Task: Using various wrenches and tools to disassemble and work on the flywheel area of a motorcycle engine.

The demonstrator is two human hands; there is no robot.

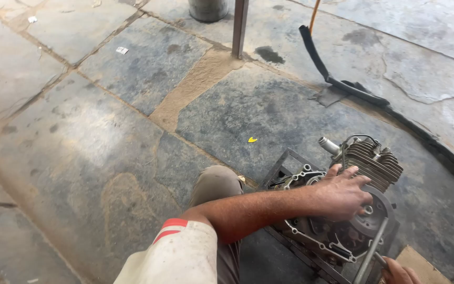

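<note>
the left hand (341, 195) lies spread, fingers wide, on a small engine (350, 210) standing on the stone floor (106, 131); the right hand (399, 272) grips a metal bar (370, 251). a black hose (337, 79) trails beyond.

Beside the dull grey, oil-darkened engine (342, 205) lie mottled grey-and-tan stone slabs (132, 131), a yellow scrap (252, 140) and a black hose (332, 73).

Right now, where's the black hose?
In the head view, the black hose lies on the stone floor at upper right, beyond the engine under the left hand.
</note>
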